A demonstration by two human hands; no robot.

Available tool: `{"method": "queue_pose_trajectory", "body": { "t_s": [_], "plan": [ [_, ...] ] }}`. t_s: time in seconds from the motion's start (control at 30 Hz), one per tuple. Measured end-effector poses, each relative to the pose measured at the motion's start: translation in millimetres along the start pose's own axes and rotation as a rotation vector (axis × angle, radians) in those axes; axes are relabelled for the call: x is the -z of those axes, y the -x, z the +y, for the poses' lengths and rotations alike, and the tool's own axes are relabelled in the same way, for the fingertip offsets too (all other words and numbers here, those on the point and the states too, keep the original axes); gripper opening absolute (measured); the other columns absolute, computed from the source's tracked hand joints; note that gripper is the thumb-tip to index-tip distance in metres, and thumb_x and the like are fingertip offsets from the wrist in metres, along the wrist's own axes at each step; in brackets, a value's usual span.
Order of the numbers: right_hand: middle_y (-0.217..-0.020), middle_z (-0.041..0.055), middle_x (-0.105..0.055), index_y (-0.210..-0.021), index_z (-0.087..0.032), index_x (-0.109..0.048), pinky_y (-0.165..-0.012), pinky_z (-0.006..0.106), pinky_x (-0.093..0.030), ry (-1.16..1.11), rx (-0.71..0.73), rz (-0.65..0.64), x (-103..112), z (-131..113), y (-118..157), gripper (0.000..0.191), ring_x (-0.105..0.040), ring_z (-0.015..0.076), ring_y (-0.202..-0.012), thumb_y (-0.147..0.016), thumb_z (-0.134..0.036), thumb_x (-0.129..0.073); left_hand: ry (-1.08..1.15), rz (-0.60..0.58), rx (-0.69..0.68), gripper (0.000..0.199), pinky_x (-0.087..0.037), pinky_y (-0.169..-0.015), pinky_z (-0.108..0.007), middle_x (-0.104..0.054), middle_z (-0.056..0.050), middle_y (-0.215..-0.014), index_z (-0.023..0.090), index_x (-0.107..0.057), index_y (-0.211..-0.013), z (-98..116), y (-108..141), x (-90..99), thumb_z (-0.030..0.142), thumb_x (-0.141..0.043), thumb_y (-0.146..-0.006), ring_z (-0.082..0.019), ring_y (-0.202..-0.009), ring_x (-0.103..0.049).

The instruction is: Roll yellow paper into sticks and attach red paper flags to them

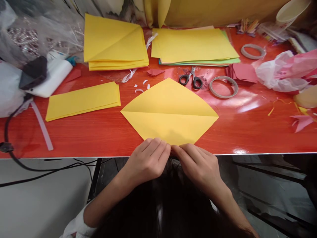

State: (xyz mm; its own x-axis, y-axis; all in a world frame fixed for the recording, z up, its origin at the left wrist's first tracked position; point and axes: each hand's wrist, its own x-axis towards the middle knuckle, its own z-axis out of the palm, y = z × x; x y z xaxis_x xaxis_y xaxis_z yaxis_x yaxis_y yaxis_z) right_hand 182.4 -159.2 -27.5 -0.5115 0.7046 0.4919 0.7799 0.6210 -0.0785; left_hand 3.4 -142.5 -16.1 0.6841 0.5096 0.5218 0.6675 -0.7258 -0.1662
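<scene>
A yellow sheet of paper [170, 102] lies as a diamond on the red table, with a crease running across it from side to side. At its near corner, by the table's front edge, my left hand [151, 158] is closed on the paper, fingers curled. Right beside it, my right hand [198, 163] pinches the same corner from the other side. The fingertips of both hands nearly meet and hide that corner, so how the paper is bent there cannot be seen.
Yellow folded strips [84, 100] lie at left. Behind stand a folded yellow stack [114, 43] and a flat paper stack [193, 44]. Scissors [191, 78], tape rolls [223, 87] and red paper squares [241, 72] sit to the right. A black cable [7, 125] hangs over the left edge.
</scene>
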Motion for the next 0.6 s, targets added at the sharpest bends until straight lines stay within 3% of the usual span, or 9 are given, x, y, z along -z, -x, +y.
{"method": "queue_pose_trajectory", "body": {
  "t_s": [0.3,0.47,0.6],
  "plan": [
    [-0.068,-0.0013,-0.056,-0.09,-0.013,-0.059,-0.055,0.024,-0.033,0.003,-0.027,-0.011,-1.0,-0.1,-0.4,0.008,-0.047,0.0089,-0.061,-0.085,-0.011,-0.054,0.002,-0.024,-0.046,0.017,-0.043,-0.073,-0.031,-0.065,-0.006,-0.085,0.006,-0.061,-0.098,-0.9,3.7,0.2,0.01,-0.051,-0.085,-0.018,-0.08,-0.056],
    [-0.061,-0.0031,-0.048,-0.083,-0.015,-0.059,-0.053,0.025,-0.03,0.046,-0.049,0.016,-0.5,-0.8,-1.5,0.005,-0.041,0.0087,-0.057,-0.084,-0.013,-0.055,0.006,-0.009,-0.028,0.014,-0.042,-0.073,-0.031,-0.064,-0.007,-0.084,0.007,-0.061,-0.094,0.2,3.9,0.7,0.011,-0.05,-0.085,-0.018,-0.082,-0.056],
    [-0.064,-0.0022,-0.053,-0.085,-0.015,-0.059,-0.054,0.025,-0.031,0.021,-0.046,-0.006,0.8,-0.8,-1.0,0.005,-0.044,0.0087,-0.059,-0.084,-0.013,-0.055,0.004,-0.004,-0.036,0.015,-0.044,-0.073,-0.031,-0.064,-0.008,-0.082,0.005,-0.06,-0.095,1.0,3.0,0.4,0.009,-0.051,-0.084,-0.018,-0.08,-0.057]
  ]
}}
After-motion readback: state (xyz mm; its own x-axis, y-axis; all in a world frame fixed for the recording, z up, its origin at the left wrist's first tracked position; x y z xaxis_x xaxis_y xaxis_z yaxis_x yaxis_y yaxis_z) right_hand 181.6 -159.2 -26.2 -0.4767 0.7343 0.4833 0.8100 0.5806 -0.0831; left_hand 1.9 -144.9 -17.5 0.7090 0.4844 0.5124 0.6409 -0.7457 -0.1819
